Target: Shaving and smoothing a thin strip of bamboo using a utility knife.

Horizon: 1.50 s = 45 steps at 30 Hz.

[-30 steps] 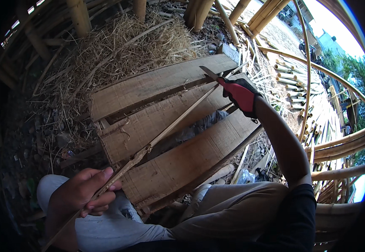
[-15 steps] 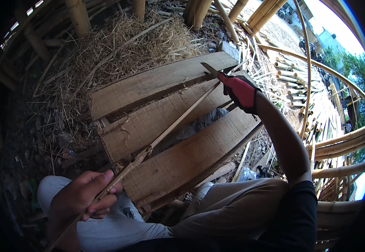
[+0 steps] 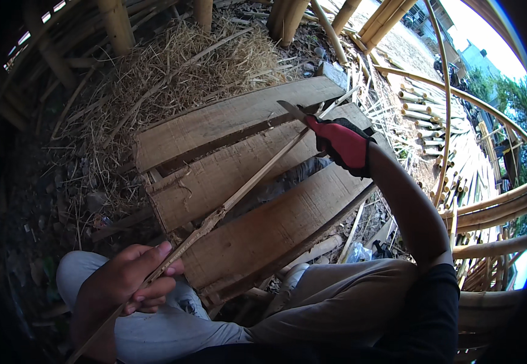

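A long bamboo strip point(image 3: 248, 185) runs slantwise over a low bench of wooden planks point(image 3: 257, 236), from my lap up to the far right. Bare, my left hand point(image 3: 139, 276) is closed round the strip's near part, beside my knee. My right hand point(image 3: 345, 145), in a red and black glove, grips a knife point(image 3: 292, 111) whose blade points up and to the left. The knife lies against the strip near its far part, above the middle plank. How the gloved fingers wrap the handle is partly hidden. A rough, split node shows midway along the strip.
Beyond the bench lies a heap of pale shavings point(image 3: 215, 64). Upright bamboo posts point(image 3: 116, 27) stand behind it. Cut bamboo poles point(image 3: 427, 124) are stacked on the ground at the right. Gaps separate the bench planks, and a clear plastic piece point(image 3: 358, 252) lies by its right side.
My right hand with the knife has shifted a little toward me and to the left along the strip. My left hand keeps its hold, nearly unmoved.
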Each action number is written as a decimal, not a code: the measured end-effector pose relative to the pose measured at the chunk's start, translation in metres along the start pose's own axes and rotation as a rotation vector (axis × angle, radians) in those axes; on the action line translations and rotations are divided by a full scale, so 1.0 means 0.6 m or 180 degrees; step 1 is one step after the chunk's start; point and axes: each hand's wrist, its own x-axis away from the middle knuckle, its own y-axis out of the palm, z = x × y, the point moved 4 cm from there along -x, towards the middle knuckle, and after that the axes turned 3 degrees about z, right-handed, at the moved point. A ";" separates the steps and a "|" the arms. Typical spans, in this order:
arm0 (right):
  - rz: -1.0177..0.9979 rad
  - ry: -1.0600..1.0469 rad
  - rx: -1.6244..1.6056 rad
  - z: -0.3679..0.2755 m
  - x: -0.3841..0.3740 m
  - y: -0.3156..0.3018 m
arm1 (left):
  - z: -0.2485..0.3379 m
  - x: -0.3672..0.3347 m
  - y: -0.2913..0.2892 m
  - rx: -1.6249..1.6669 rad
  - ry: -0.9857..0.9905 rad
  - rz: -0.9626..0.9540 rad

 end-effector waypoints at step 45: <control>0.0160 -0.0486 0.0447 -0.025 0.057 0.043 | -0.001 -0.006 0.033 -0.0425 0.0399 0.0115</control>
